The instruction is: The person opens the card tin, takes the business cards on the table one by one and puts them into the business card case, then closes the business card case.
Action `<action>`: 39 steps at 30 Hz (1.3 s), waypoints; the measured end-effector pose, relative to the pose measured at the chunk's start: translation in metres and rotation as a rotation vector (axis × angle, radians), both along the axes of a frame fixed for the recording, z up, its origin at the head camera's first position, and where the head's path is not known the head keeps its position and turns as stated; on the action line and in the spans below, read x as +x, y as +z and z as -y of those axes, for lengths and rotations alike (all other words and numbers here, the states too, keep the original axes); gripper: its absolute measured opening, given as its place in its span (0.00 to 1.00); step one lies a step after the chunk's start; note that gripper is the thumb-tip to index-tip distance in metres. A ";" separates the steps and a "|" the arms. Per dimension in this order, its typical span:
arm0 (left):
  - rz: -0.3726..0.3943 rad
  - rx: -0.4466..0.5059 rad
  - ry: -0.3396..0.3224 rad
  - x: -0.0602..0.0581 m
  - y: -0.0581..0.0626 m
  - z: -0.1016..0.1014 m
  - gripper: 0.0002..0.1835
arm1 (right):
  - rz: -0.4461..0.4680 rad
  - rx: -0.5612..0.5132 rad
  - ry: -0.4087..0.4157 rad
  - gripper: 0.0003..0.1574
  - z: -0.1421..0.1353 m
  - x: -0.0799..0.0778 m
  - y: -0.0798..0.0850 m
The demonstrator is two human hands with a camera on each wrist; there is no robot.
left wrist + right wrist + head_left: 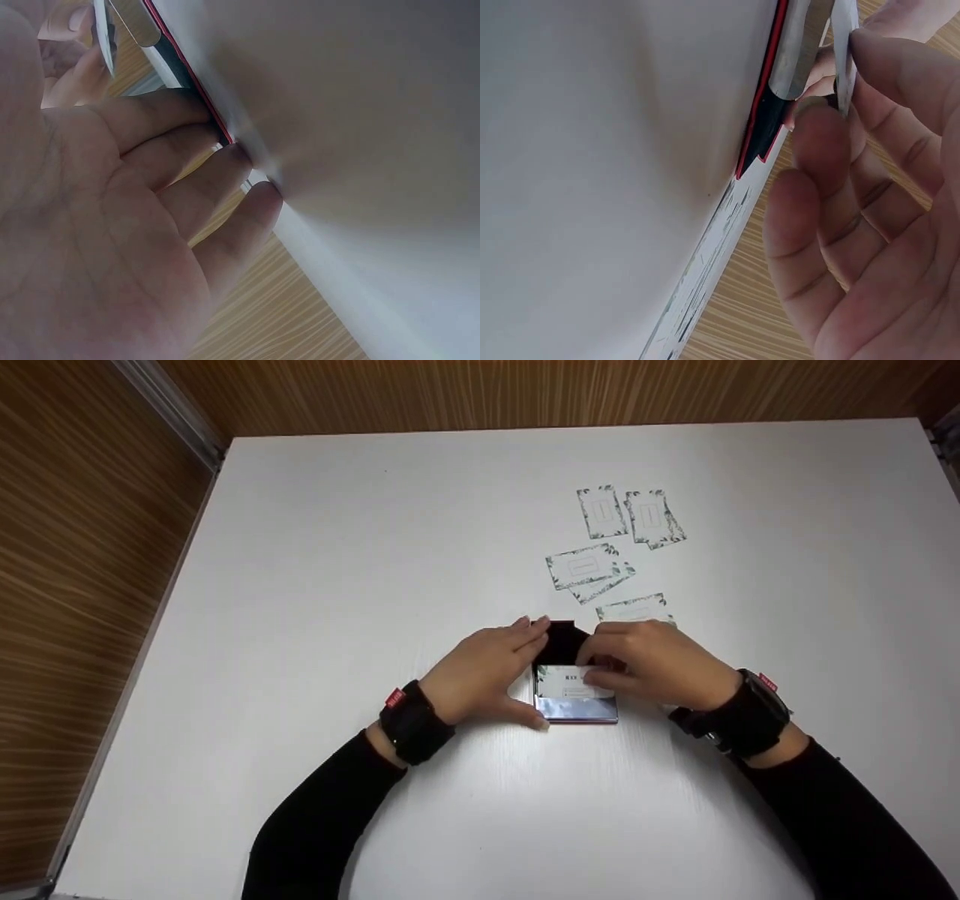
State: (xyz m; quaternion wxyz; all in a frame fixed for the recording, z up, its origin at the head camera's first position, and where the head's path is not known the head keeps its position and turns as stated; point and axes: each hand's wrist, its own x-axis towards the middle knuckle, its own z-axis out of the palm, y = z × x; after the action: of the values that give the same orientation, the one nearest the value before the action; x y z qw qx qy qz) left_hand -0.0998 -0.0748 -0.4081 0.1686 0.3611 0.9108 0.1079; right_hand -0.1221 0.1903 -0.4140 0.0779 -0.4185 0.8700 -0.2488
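Observation:
A business card case [576, 710] lies open on the table, with a shiny silver front, a black inside and a red edge. My left hand [484, 671] rests along its left side, fingers extended against the black flap [559, 643] and thumb by the lower left corner. Between thumb and fingers, my right hand [649, 664] pinches a white business card [844, 56] printed with green leaves. In the head view the card's lower part meets the silver front; whether it sits inside is unclear. The left wrist view shows fingertips touching the case's red edge [199, 86].
Beyond the hands, several leaf-bordered cards lie loose on the white table [300, 585]: a single card [601, 512], an overlapping pair [651, 516], another overlapping group [583, 566], and one card [637, 606] partly behind my right hand. Wood-grain panels [525, 394] border the table.

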 end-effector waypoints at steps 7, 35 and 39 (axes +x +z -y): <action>0.008 0.003 0.006 0.000 0.001 0.001 0.61 | 0.039 0.016 0.028 0.06 0.000 0.000 -0.002; 0.014 -0.018 0.010 0.000 0.001 0.000 0.61 | 0.050 0.031 0.039 0.08 0.002 0.001 -0.003; 0.011 -0.021 0.007 0.000 0.001 0.000 0.61 | 0.037 0.027 0.045 0.09 0.001 0.001 -0.004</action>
State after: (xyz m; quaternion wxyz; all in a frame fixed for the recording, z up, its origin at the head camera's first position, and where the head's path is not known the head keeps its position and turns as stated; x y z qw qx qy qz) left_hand -0.0999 -0.0743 -0.4075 0.1771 0.3556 0.9121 0.1010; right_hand -0.1208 0.1888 -0.4179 0.1050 -0.4323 0.8620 -0.2430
